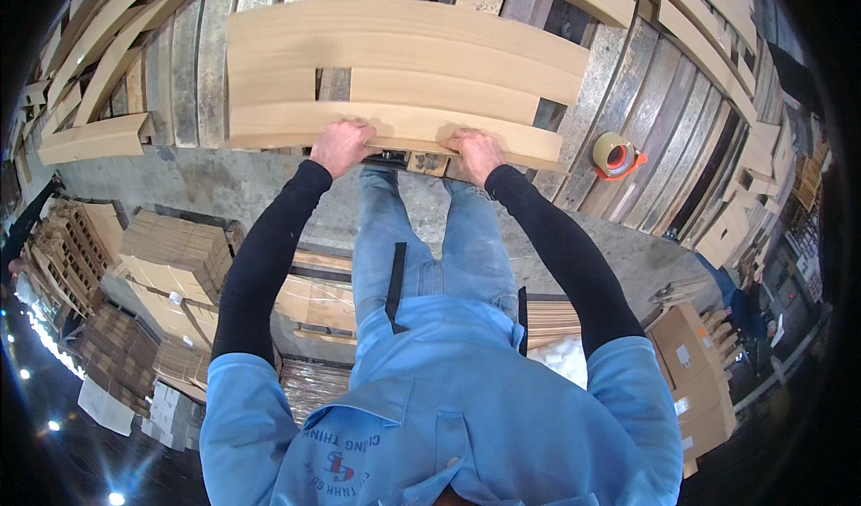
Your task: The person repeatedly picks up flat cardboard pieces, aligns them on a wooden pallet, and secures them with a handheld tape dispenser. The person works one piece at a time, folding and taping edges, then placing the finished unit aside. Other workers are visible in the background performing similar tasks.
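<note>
Left hand (343, 146): is gripping the near edge of the slotted cardboard sheet (435, 83), its fingers bending over the board.
Right hand (476, 154): is gripping that same edge, leaving a short bare stretch between the hands.
Grip: both hands are holding narrowly, closing on the board's edge; how hard they are pressing, I cannot tell.
Sheet's place: it is lying just beyond the fingers, spreading past both hands sideways and resting over wooden slats (188, 67).
Handling: it is looking light for its breadth, probably bending readily at its creases, staying stiff between them and weakening around its cut-outs.
Where to hold: the solid near edge is offering a good spaced hold, away from the cut-outs.
Tape dispenser (616, 157): is sitting right of the right hand, apart from it.
</note>
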`<state>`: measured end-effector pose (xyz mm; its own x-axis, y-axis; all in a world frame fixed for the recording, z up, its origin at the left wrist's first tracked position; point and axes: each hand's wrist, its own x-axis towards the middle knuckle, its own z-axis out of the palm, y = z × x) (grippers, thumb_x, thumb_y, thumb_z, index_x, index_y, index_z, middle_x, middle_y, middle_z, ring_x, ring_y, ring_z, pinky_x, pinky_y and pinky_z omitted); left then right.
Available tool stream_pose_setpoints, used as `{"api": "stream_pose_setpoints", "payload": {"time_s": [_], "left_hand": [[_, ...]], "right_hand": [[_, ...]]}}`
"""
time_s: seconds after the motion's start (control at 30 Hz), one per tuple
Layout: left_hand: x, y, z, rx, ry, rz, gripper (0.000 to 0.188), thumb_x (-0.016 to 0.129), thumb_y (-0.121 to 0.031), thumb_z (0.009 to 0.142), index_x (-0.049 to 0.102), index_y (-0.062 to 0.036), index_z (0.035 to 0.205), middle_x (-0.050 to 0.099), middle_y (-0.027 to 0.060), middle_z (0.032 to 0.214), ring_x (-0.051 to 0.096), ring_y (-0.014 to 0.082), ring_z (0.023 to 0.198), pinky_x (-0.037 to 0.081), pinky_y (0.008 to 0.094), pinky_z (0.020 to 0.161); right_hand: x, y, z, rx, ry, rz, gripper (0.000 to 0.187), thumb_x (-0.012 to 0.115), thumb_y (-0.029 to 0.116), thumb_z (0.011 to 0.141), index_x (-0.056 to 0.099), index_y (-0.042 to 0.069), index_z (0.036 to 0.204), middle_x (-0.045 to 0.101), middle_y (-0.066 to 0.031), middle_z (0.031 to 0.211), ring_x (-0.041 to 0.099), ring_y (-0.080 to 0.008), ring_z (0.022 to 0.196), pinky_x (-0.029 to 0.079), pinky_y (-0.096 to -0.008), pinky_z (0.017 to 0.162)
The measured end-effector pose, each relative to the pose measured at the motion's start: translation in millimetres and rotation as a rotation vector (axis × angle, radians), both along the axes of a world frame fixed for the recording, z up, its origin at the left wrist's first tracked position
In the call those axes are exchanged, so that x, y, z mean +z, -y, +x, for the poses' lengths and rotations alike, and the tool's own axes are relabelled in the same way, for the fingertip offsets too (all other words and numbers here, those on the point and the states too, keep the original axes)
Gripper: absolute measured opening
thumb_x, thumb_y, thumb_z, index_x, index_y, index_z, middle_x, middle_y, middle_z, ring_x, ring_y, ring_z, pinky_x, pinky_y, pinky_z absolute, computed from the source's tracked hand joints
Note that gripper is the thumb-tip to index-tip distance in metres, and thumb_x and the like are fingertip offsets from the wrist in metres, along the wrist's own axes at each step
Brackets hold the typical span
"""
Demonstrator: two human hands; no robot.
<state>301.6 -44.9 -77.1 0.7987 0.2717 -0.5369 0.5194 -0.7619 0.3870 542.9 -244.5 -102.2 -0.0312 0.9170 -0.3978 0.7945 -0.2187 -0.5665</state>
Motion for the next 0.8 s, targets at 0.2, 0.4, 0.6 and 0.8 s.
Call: {"api": "stream_pose_setpoints", "payload": {"time_s": [0.2, 0.4, 0.6, 0.8], "left_hand": [[16, -15, 21, 0.026, 0.188, 0.068, 0.024, 0.079, -0.030, 0.078, 0.064, -0.0117, 0.084, 0.064, 0.0078, 0.125, 0.059, 0.0287, 0.119, 0.042, 0.0495, 0.107], [6, 1, 14, 0.024, 0.495, 0.326, 0.015, 0.072, -0.021, 0.080, 0.060, -0.0152, 0.086, 0.046, 0.0073, 0.151, 0.041, 0.0277, 0.139, 0.023, 0.0566, 0.121], [-25, -4, 30, 0.101, 0.576, 0.458, 0.017, 0.073, -0.015, 0.078, 0.058, -0.0153, 0.086, 0.046, 0.0079, 0.151, 0.044, 0.0272, 0.136, 0.029, 0.0534, 0.118], [-42, 10, 27, 0.221, 0.670, 0.453, 0.018, 0.070, -0.014, 0.074, 0.061, -0.0204, 0.088, 0.051, 0.0068, 0.134, 0.043, 0.0266, 0.134, 0.026, 0.0582, 0.119]], "right_hand": [[-6, -50, 58, 0.076, -0.332, -0.420, 0.038, 0.083, 0.031, 0.076, 0.076, 0.008, 0.106, 0.074, -0.0152, 0.093, 0.069, -0.0281, 0.093, 0.054, -0.0403, 0.082], [2, -116, 119, 0.137, -0.461, -0.719, 0.056, 0.086, 0.038, 0.074, 0.074, 0.011, 0.121, 0.076, -0.0107, 0.109, 0.068, -0.0233, 0.099, 0.051, -0.0352, 0.091], [-5, -159, 124, -0.132, 0.205, 0.139, 0.097, 0.088, 0.041, 0.070, 0.042, 0.015, 0.152, 0.048, -0.0203, 0.147, 0.051, -0.0380, 0.130, 0.045, -0.0500, 0.105], [13, -193, 115, 0.004, 0.507, 0.007, 0.078, 0.087, 0.038, 0.069, 0.056, 0.015, 0.137, 0.058, -0.0175, 0.128, 0.054, -0.0350, 0.125, 0.046, -0.0531, 0.099]]}}
